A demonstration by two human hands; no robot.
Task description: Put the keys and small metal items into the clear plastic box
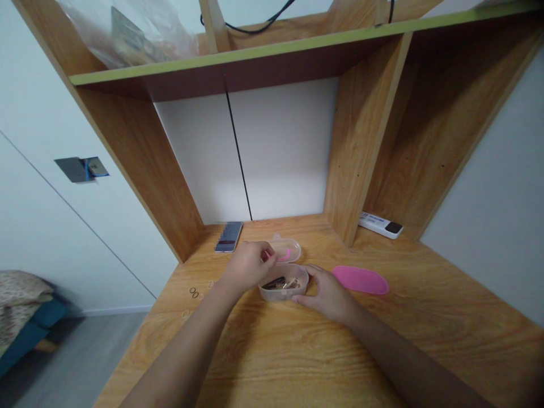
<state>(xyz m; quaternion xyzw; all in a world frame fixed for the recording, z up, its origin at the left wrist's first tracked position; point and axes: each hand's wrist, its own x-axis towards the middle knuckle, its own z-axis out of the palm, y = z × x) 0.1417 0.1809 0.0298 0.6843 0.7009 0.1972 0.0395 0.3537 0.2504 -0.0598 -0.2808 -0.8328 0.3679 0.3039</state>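
Box (272, 294) on desk (293, 357), lid (294, 248) open on far side, clips (291, 283) inside. Right hand (326, 293): thumb and fingers clasping right end. Left hand (250, 263): fingertips bunched at far-left rim, contents indiscernible. Risks: slackened right grip could tip box; low left forearm (199, 326) could sweep bands (194, 292).

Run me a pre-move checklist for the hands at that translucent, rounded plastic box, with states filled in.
1. Translucent, rounded plastic box open: ok; its clear plastic lid lies back behind it.
2. Right hand on the box: ok, grasping its right side.
3. Left hand holding something: cannot tell; its fingertips are partly hidden.
4. Small dark and pale pieces inside the box: ok.
5. Thin, dark and pale rings gathered together: not ok; spread across the wooden tabletop at left.
6. Flat, pink oval piece apart from the box: ok, lying to the right.
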